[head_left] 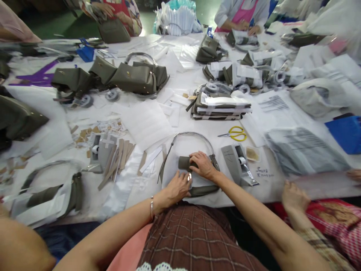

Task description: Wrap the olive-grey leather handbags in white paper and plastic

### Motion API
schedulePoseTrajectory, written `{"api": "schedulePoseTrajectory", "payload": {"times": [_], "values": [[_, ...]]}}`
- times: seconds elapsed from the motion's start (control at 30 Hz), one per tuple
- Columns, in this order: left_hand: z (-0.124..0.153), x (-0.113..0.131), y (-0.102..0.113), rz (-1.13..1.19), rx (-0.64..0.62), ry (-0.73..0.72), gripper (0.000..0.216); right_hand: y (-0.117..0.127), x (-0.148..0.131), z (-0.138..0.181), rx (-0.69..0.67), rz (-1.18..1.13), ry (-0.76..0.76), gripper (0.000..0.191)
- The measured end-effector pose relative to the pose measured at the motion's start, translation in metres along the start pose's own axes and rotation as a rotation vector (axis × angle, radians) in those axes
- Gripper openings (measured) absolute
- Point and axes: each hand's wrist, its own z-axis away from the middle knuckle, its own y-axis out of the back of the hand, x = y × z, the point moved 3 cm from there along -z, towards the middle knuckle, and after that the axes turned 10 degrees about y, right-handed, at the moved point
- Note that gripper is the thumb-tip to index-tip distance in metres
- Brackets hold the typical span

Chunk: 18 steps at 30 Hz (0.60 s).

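Note:
An olive handbag (pixel 203 191) lies flat in front of me, partly covered by a white wrapping sheet (pixel 172 171). Its handle (pixel 194 133), sheathed in clear film, arches away from me. My right hand (pixel 202 164) is closed over the olive flap (pixel 184 162) in the middle of the bag, fingers bent around its right part. Lower and to the left, my left hand (pixel 179 185) has its fingers curled against the bag and sheet. Something shiny shows by its fingertips, too small to name. The undersides of both hands are hidden.
Grey tape dispensers (pixel 232 163) (pixel 105 148) flank the bag. Yellow-handled scissors (pixel 237 133) lie beyond it, near a stack of wrapped bags (pixel 221 105). Cardboard strips (pixel 121 156) lie left. Another wrapped bag (pixel 50 194) rests far left. A co-worker's hand (pixel 295 195) is close on the right.

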Motion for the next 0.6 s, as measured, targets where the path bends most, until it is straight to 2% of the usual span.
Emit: {"api": "schedulePoseTrajectory", "payload": {"times": [0.1, 0.2, 0.27, 0.4, 0.6], "values": [[-0.001, 0.007, -0.002, -0.036, -0.021, 0.022, 0.057, 0.003, -0.016, 0.007, -0.134, -0.030, 0.071, 0.008], [0.002, 0.008, -0.006, -0.030, 0.016, 0.039, 0.057, -0.008, -0.024, 0.015, -0.285, -0.070, 0.093, 0.019], [0.004, 0.006, -0.011, -0.010, 0.048, 0.047, 0.060, -0.016, -0.024, 0.017, -0.339, -0.044, 0.075, 0.022], [0.010, -0.003, -0.021, 0.093, 0.109, 0.019, 0.063, -0.023, -0.022, 0.020, -0.374, -0.007, 0.061, 0.020], [0.016, -0.001, -0.025, 0.156, 0.168, 0.015, 0.046, -0.023, -0.031, 0.019, -0.379, 0.071, 0.028, 0.016]]}}
